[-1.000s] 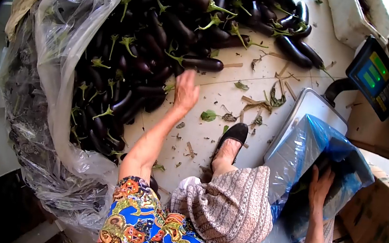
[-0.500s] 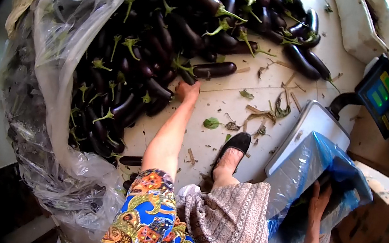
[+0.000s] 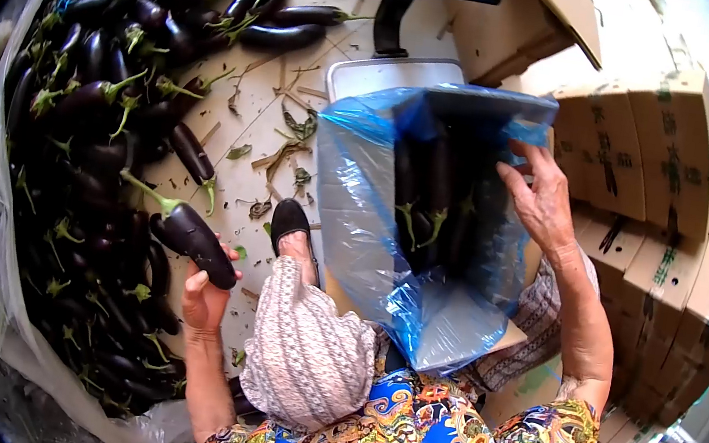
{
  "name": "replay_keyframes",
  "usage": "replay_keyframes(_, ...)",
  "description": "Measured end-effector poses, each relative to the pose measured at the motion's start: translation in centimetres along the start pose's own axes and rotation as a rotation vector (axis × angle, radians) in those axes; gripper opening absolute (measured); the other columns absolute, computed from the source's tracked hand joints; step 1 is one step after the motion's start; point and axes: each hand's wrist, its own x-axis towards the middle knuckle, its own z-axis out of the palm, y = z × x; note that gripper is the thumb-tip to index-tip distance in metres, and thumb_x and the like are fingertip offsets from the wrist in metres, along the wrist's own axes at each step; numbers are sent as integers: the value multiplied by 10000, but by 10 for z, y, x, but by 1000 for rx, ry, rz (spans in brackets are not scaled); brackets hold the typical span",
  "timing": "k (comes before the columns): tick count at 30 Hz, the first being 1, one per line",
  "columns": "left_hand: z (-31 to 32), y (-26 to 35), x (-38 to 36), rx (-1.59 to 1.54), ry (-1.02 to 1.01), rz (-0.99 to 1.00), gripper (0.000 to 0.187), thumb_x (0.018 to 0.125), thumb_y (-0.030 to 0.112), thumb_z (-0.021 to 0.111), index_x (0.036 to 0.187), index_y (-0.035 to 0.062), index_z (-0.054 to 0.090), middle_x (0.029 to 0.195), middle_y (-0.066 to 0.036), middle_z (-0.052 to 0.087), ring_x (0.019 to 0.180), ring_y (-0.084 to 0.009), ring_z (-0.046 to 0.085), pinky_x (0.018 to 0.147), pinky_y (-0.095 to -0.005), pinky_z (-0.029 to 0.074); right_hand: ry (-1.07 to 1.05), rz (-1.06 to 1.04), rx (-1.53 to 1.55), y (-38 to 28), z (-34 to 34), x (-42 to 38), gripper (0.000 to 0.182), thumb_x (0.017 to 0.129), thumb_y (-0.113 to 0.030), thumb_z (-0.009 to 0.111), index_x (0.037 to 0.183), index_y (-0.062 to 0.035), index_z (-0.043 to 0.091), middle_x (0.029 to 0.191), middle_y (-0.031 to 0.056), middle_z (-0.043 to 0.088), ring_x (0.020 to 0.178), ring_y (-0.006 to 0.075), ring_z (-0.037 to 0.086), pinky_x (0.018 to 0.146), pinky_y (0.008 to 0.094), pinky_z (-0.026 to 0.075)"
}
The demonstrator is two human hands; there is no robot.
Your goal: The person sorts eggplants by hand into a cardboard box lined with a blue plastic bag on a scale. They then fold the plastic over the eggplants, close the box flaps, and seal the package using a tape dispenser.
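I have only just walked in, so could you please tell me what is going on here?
A person's left hand holds one eggplant beside a large pile of eggplants, its green stem pointing away. The right hand is at the right edge of a blue plastic liner. Several eggplants already lie inside, and a scale stands just beyond the liner.

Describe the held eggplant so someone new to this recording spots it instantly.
Start at the eggplant heap filling the picture's left side. By its right edge, the left hand holds one dark eggplant, its pale green stem pointing up-left. Unlike its neighbours, it is held in a hand.
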Motion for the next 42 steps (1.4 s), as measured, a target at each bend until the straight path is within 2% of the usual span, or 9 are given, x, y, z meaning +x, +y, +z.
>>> replay_keyframes(5,72,50,19,455,-245,-49,795,706,253,761,1381,-39,459,1244,-104,610,1119,-229,608,982,-371,483,-71,-39,210,-26,-26,-31,322,886,-154,694,1162,4,646,1061,140,679,889,204,676,772,320,552)
replay_keyframes(8,147,57,35,531,-571,-164,729,751,124,787,1382,-40,459,1221,-75,577,1118,-170,567,999,-323,439,-341,67,578,-40,-25,-46,363,873,-117,721,1203,4,630,1125,104,666,934,151,658,793,275,550)
replay_keyframes(12,205,33,55,624,-814,-300,643,781,191,796,1320,-21,517,1059,-46,539,1054,-159,542,950,-308,441,-629,-17,858,-47,-20,-52,790,834,-132,775,1506,-88,362,1440,113,479,1298,218,461,990,349,486)
replay_keyframes(17,231,2,67,523,-973,-590,673,851,159,754,1408,-53,441,1327,-121,542,1208,-177,506,1067,-352,397,-670,154,1229,-47,-7,-52,767,875,-162,744,1507,-57,322,1416,109,488,1324,207,454,1101,365,384)
replay_keyframes(22,223,8,75,749,-1019,-599,609,873,177,722,1388,-29,473,1269,-112,605,1171,-182,556,1039,-350,431,-681,204,1190,-63,4,-40,713,896,-135,706,1492,-43,324,1347,105,539,1275,193,503,1107,356,381)
replay_keyframes(28,197,45,71,747,-375,53,676,875,231,701,1446,9,413,1277,-127,569,1112,-228,595,927,-315,500,-834,28,809,-90,35,-25,722,823,-310,772,1417,-71,438,1080,97,640,959,156,632,890,321,516)
replay_keyframes(32,196,58,81,766,-412,81,615,858,162,719,1420,64,491,1262,-124,587,1090,-206,605,924,-317,505,-867,25,649,-93,32,-23,690,795,-374,787,1347,-73,502,985,87,646,870,147,609,809,308,507)
replay_keyframes(38,153,48,96,613,-254,112,383,988,194,573,1321,5,564,1088,-80,671,950,-133,638,814,-251,499,-522,227,473,-67,-46,-18,662,755,-329,792,1294,-58,519,953,79,656,883,147,638,784,309,517)
replay_keyframes(42,76,2,91,632,-34,-22,340,974,205,598,1262,25,603,1028,-61,678,881,-114,641,785,-243,512,-615,230,98,-47,-2,-40,662,747,-402,771,1210,17,551,999,228,677,919,340,676,826,410,519)
